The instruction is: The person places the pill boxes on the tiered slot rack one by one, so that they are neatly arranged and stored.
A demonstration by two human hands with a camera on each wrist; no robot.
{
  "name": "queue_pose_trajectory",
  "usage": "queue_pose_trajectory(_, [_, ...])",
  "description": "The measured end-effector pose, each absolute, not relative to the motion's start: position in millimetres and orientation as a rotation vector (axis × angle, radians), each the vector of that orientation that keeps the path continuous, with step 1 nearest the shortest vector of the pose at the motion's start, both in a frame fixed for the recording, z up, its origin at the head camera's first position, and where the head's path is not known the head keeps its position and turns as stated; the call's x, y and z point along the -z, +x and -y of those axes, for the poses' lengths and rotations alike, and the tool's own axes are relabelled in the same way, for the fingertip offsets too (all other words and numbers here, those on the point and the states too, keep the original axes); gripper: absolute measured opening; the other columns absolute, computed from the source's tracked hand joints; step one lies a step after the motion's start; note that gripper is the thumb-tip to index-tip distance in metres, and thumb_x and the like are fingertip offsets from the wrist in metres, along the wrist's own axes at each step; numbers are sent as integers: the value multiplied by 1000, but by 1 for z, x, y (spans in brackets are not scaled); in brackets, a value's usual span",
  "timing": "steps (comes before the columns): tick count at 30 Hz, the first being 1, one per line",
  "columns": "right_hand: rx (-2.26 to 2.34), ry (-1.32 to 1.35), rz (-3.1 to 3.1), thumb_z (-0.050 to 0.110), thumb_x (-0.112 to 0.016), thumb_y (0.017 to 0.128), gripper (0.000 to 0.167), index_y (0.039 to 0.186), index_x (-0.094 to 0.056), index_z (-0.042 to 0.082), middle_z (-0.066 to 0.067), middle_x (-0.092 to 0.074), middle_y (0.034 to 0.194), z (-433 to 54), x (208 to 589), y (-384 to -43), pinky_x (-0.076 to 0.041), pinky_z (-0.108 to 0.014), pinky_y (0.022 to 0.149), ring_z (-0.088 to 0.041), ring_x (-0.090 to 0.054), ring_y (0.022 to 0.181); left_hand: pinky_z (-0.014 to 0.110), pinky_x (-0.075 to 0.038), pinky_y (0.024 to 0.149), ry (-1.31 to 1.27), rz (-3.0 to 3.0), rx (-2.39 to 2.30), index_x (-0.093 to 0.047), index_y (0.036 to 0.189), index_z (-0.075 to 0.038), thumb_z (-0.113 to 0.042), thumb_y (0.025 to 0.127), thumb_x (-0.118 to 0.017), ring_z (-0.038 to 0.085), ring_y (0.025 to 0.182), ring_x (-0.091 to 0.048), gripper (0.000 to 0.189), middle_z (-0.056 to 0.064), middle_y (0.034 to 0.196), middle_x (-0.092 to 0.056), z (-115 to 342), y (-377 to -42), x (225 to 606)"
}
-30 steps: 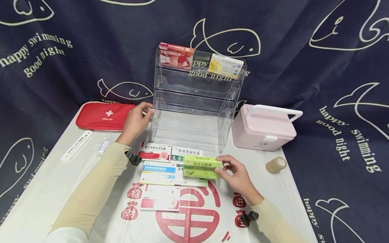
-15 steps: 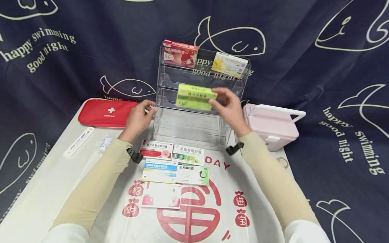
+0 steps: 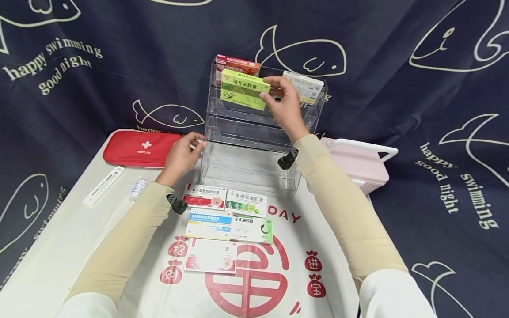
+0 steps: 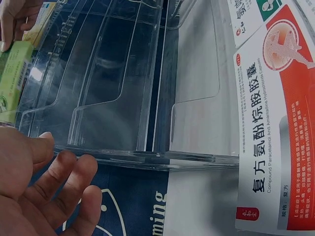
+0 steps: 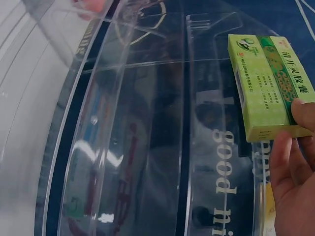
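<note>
In the head view my right hand (image 3: 284, 99) pinches one end of a green medicine box (image 3: 244, 90). The box is raised in front of the top tier of a clear tiered rack (image 3: 254, 165), overlapping a red medicine box (image 3: 238, 65) there. A white-and-yellow medicine box (image 3: 304, 86) stands on the same tier at right, partly behind my right hand. In the left wrist view my left hand (image 4: 44, 182) holds the rack's side edge, thumb and fingertips right at it. The right wrist view shows the green box (image 5: 261, 88) between thumb and fingers.
Several medicine boxes lie in front of the rack, among them a blue-and-white one (image 3: 209, 224). A red first aid pouch (image 3: 139, 149), a white strip-shaped item (image 3: 104, 185) and a small bottle (image 3: 138, 188) lie left. A pink case (image 3: 358, 163) stands right, partly behind my right arm.
My right hand has carried the green box up from over the flat-lying boxes to the rack's top tier. The left hand has stayed at the rack's side.
</note>
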State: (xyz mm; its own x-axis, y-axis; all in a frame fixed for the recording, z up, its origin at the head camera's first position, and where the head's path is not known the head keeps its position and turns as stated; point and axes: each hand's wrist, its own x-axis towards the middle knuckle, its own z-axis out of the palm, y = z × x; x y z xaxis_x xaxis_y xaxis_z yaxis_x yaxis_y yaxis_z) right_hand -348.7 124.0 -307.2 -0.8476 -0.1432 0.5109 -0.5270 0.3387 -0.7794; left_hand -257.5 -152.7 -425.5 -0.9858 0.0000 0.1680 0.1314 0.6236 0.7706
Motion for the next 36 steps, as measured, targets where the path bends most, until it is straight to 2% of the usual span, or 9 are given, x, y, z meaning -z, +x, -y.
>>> queue_pose_trajectory(10, [-1288, 679, 2422, 8, -74, 93, 33, 125, -66, 10, 0, -64, 126, -115, 322, -348, -49, -24, 90, -12, -65, 104, 39, -48, 67, -107, 2697, 1319, -63, 128, -11, -26, 104, -62, 24, 83, -71, 29, 9, 103, -71, 154, -257, 430])
queue_pose_trajectory(17, [-1259, 671, 2460, 11, -74, 94, 32, 125, -67, 13, 0, -62, 128, -113, 324, -346, -50, -22, 88, -15, -66, 109, 41, -49, 69, -113, 2699, 1327, -62, 129, -11, -27, 103, -62, 25, 84, -70, 30, 10, 104, -70, 155, -258, 430])
queue_pose_trajectory(22, [-1136, 648, 2484, 13, -74, 94, 30, 124, -70, 15, -1, -60, 125, -111, 325, -346, -47, -24, 90, -14, -64, 105, 41, -49, 70, -115, 2701, 1337, -62, 129, -10, -27, 103, -62, 25, 83, -70, 30, 10, 104, -70, 155, -259, 429])
queue_pose_trajectory(30, [-1035, 600, 2491, 13, -74, 95, 30, 124, -71, 16, -3, -53, 128, -109, 325, -342, -45, -25, 87, -17, -60, 98, 41, -49, 71, -106, 2711, 1325, -62, 129, -10, -27, 104, -62, 26, 85, -71, 31, 11, 105, -70, 156, -259, 430])
queue_pose_trajectory(36, [-1171, 589, 2295, 14, -74, 95, 23, 117, -72, 7, -5, -58, 117, -118, 332, -322, -45, -29, 78, -19, -55, 82, 41, -50, 72, -120, 2704, 1334, -62, 129, -9, -27, 104, -61, 26, 85, -71, 31, 12, 105, -70, 156, -258, 428])
